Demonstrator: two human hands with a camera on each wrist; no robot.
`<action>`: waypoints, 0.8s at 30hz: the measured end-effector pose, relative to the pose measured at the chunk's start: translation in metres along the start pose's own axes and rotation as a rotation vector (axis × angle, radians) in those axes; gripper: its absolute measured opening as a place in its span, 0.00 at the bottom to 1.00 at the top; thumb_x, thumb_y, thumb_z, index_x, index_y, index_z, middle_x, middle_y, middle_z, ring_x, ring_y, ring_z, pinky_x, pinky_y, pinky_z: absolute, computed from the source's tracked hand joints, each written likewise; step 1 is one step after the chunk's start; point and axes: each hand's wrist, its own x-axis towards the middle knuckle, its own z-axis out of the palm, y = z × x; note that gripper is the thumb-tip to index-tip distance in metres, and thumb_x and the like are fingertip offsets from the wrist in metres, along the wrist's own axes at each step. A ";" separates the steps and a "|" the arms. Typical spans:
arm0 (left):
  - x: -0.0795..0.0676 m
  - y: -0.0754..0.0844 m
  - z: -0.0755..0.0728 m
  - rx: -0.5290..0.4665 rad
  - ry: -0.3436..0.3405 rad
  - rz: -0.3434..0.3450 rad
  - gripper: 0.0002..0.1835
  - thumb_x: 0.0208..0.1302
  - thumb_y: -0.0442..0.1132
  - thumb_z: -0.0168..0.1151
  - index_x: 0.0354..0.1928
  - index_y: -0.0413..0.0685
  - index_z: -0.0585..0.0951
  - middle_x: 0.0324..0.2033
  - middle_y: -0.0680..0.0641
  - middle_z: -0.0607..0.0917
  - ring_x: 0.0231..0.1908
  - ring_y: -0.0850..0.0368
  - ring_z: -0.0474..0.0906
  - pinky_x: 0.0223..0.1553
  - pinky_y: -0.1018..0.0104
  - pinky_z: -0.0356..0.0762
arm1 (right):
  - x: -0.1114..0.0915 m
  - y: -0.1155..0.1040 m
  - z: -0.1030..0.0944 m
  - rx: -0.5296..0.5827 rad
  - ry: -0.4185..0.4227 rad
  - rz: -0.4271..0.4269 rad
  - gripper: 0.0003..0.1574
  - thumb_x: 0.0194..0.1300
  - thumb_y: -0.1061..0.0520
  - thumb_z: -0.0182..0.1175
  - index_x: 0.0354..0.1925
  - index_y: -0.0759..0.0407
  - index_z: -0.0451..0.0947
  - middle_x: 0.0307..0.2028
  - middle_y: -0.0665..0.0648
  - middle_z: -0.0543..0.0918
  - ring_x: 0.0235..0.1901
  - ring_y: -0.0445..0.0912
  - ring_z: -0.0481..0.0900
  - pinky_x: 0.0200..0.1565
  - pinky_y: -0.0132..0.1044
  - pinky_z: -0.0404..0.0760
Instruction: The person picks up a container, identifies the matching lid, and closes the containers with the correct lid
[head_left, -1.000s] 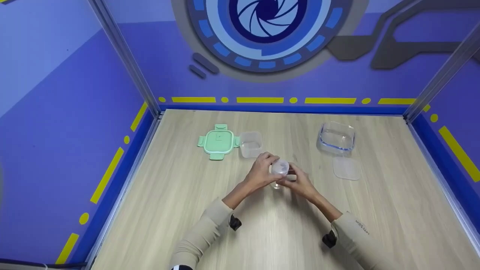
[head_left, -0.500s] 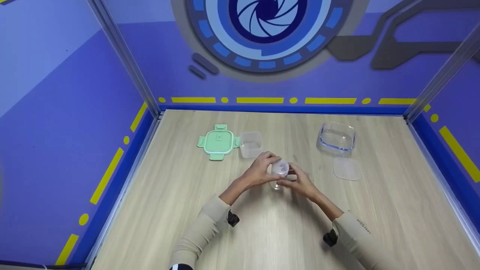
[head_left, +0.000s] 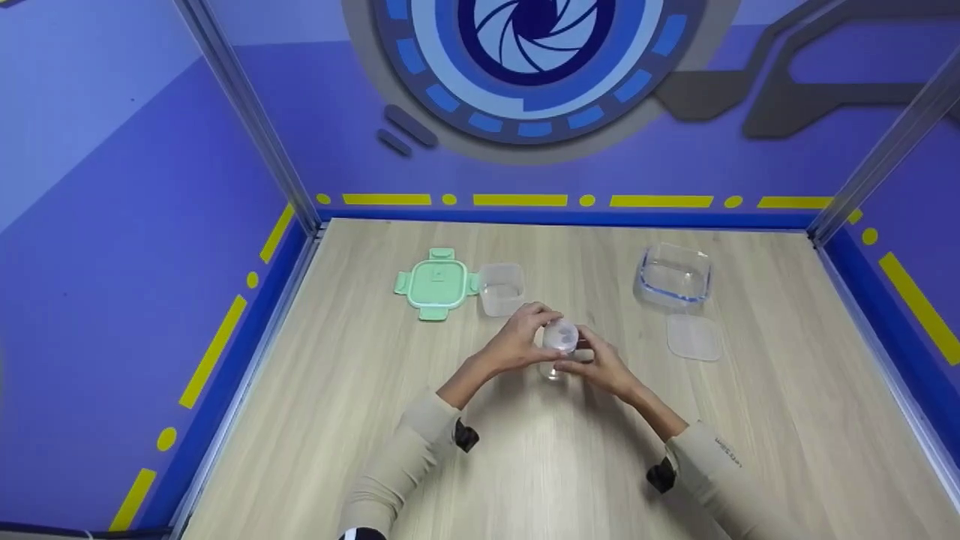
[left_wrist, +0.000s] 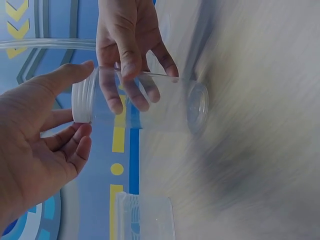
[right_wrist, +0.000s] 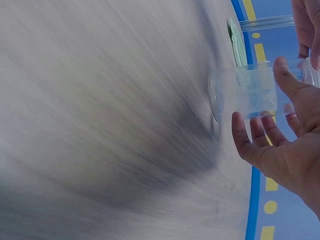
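Note:
A clear cylindrical jar (left_wrist: 172, 107) stands upright between the two hands, with a whitish lid (head_left: 560, 334) on top. My left hand (head_left: 516, 343) pinches the lid's edge between thumb and fingers. Lower down, my right hand (head_left: 602, 366) holds the jar's body, thumb on one side and fingers on the other, as the right wrist view shows. Whether the jar's base touches the table cannot be made out. Behind the left hand, a translucent square tub (head_left: 502, 289) sits beside a green four-flap lid (head_left: 437, 283).
At the back right stands a clear square container (head_left: 674, 277) with a bluish rim. A flat translucent square lid (head_left: 694, 337) lies just in front of it. Printed panels (head_left: 525, 172) and metal posts enclose the pale wooden table (head_left: 360, 435) at the back and sides.
My left forearm and wrist have shifted slightly to the left and the left hand has turned a little at the lid. The right hand stays nearly where it was on the jar.

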 end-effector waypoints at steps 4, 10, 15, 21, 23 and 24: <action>-0.003 0.006 0.005 0.024 0.070 -0.034 0.35 0.58 0.46 0.77 0.64 0.38 0.78 0.54 0.43 0.82 0.53 0.53 0.78 0.56 0.63 0.79 | 0.000 0.001 0.002 -0.012 0.015 -0.003 0.42 0.62 0.57 0.73 0.69 0.64 0.68 0.58 0.68 0.81 0.60 0.62 0.79 0.58 0.52 0.83; -0.004 0.012 0.016 0.006 0.179 -0.111 0.32 0.54 0.46 0.80 0.58 0.36 0.82 0.49 0.43 0.84 0.50 0.52 0.80 0.52 0.66 0.80 | -0.002 -0.002 0.004 0.020 0.045 0.010 0.42 0.60 0.62 0.74 0.68 0.65 0.68 0.59 0.69 0.80 0.60 0.62 0.78 0.59 0.54 0.82; -0.004 0.012 0.018 0.015 0.200 -0.121 0.30 0.53 0.46 0.80 0.56 0.38 0.83 0.47 0.43 0.84 0.48 0.52 0.80 0.50 0.67 0.80 | -0.003 -0.004 0.004 0.030 0.047 -0.005 0.42 0.60 0.63 0.73 0.69 0.65 0.68 0.60 0.70 0.80 0.60 0.64 0.78 0.58 0.58 0.81; -0.003 0.005 0.012 0.058 0.097 -0.044 0.30 0.59 0.48 0.76 0.60 0.39 0.82 0.51 0.43 0.82 0.54 0.51 0.78 0.56 0.62 0.79 | -0.003 -0.003 0.002 -0.009 0.032 -0.020 0.41 0.62 0.60 0.73 0.69 0.64 0.68 0.58 0.68 0.81 0.59 0.61 0.79 0.57 0.54 0.83; -0.002 0.002 0.008 0.063 0.054 -0.019 0.31 0.60 0.49 0.75 0.61 0.39 0.81 0.53 0.43 0.82 0.56 0.51 0.77 0.58 0.61 0.78 | -0.003 -0.002 0.002 -0.014 0.030 -0.023 0.42 0.62 0.58 0.73 0.69 0.64 0.68 0.58 0.67 0.81 0.59 0.61 0.79 0.57 0.54 0.83; -0.001 0.001 0.007 0.071 0.033 -0.006 0.31 0.61 0.49 0.74 0.62 0.40 0.81 0.53 0.43 0.81 0.56 0.51 0.76 0.59 0.61 0.78 | -0.003 -0.002 0.002 -0.017 0.030 -0.023 0.42 0.62 0.58 0.73 0.70 0.63 0.68 0.58 0.67 0.81 0.59 0.61 0.79 0.57 0.55 0.83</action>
